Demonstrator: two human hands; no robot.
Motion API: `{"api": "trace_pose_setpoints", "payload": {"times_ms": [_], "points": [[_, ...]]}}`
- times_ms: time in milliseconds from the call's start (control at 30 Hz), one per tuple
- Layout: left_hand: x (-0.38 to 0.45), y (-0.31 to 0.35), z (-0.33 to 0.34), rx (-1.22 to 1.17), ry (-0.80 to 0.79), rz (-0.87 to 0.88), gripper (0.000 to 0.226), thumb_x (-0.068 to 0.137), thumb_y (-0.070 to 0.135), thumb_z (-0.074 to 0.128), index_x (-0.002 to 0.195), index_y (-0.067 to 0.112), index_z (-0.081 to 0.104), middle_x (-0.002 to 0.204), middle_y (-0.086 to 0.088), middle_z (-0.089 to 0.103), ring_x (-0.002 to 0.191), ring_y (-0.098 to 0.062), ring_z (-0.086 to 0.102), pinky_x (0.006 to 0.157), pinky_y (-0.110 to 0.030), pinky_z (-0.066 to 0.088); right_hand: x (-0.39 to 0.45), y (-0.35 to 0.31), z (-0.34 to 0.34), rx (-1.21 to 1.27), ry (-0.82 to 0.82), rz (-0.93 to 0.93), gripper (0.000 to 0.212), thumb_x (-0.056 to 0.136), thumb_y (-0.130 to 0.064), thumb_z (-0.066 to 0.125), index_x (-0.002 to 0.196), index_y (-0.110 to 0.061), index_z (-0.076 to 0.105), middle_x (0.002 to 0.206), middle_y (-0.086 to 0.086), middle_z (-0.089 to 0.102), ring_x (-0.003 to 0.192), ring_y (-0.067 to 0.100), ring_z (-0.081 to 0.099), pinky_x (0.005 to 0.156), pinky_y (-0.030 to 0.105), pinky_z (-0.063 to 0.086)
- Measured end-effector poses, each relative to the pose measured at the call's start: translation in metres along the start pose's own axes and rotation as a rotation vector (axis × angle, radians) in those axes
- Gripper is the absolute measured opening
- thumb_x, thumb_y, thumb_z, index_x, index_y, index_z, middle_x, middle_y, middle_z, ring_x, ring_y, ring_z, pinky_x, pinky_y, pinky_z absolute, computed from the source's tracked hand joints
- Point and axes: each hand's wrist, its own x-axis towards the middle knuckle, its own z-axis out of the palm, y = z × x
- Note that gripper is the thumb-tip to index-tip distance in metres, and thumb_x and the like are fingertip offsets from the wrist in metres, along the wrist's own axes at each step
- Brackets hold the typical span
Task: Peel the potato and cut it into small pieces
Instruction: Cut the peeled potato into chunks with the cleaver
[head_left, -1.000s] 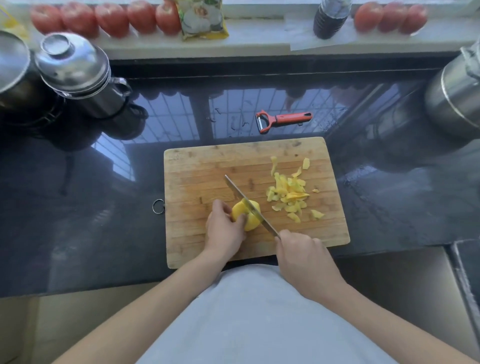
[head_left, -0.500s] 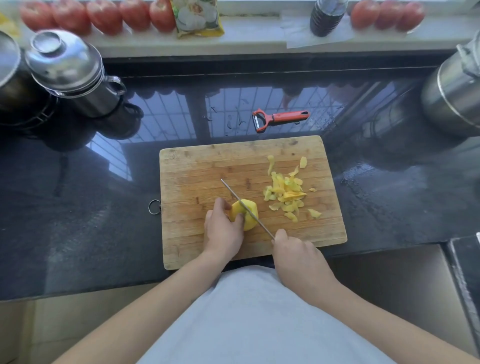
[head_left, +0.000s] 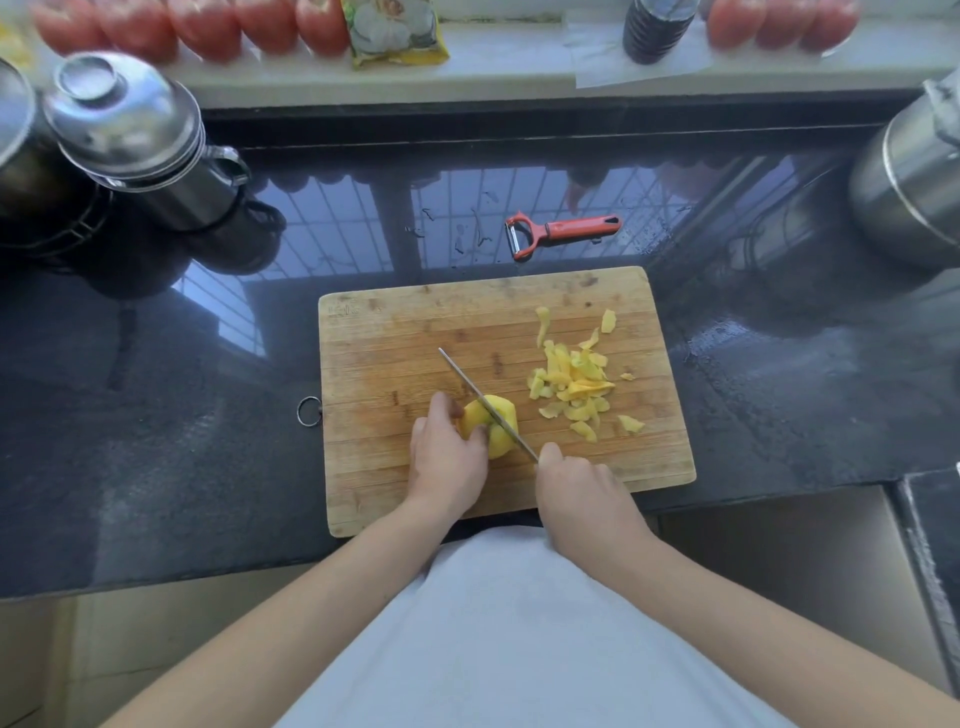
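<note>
Hands first: the left hand (head_left: 445, 457) curls over the near-left side of the peeled yellow potato (head_left: 493, 423), fingers wrapped against it and pinning it to the rectangular wooden cutting board (head_left: 405, 332). The right hand (head_left: 579, 486) is closed round the handle of the thin steel-bladed kitchen knife (head_left: 475, 391); the handle itself is hidden inside the fist. That blade runs diagonally, tip pointing up and to the left, and its edge lies across the top of the potato, right beside the left fingertips. Whether it has bitten through is not clear from this angle.

The potato sits on the near half of the board, slightly right of its middle. Just to its right lies a loose heap of pale yellow potato peelings (head_left: 574, 382), with a few strays scattered towards the far edge. A small metal ring (head_left: 309, 411) hangs off the board's left side.

Beyond the board, on the glossy black stone countertop (head_left: 156, 441), a red-handled Y-shaped peeler (head_left: 558, 233) lies flat, its blade end to the left. Far left stands a lidded stainless steel pot (head_left: 145, 145); at the far right edge, another steel vessel (head_left: 909, 182). Along the pale windowsill at the top sit red tomatoes (head_left: 208, 26), a yellow printed food packet (head_left: 392, 31) and a dark bottle (head_left: 657, 28).
</note>
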Motion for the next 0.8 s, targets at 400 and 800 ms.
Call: {"api": "trace_pose_setpoints", "payload": {"times_ms": [400, 800], "points": [[-0.004, 0.007, -0.011, 0.182, -0.023, 0.015, 0.031, 0.098, 0.037, 0.064, 0.123, 0.029, 0.048, 0.123, -0.002, 0.049, 0.103, -0.027, 0.059, 0.091, -0.044, 0.051, 0.011, 0.003, 0.016, -0.033, 0.084, -0.076, 0.017, 0.100, -0.013, 0.049, 0.092, -0.019, 0.035, 0.082, 0.003, 0.069, 0.077, 0.030, 0.072, 0.053, 0.031, 0.035], [-0.004, -0.006, -0.050, 0.297, -0.157, 0.230, 0.035, 0.101, 0.031, 0.065, 0.135, 0.036, 0.057, 0.114, 0.013, 0.050, 0.095, -0.006, 0.058, 0.089, -0.035, 0.053, 0.001, 0.031, -0.025, 0.533, 0.169, -0.026, 0.025, 0.105, -0.034, 0.043, 0.091, -0.018, 0.057, 0.068, 0.002, 0.061, 0.062, 0.024, 0.058, 0.058, 0.042, 0.047]]}}
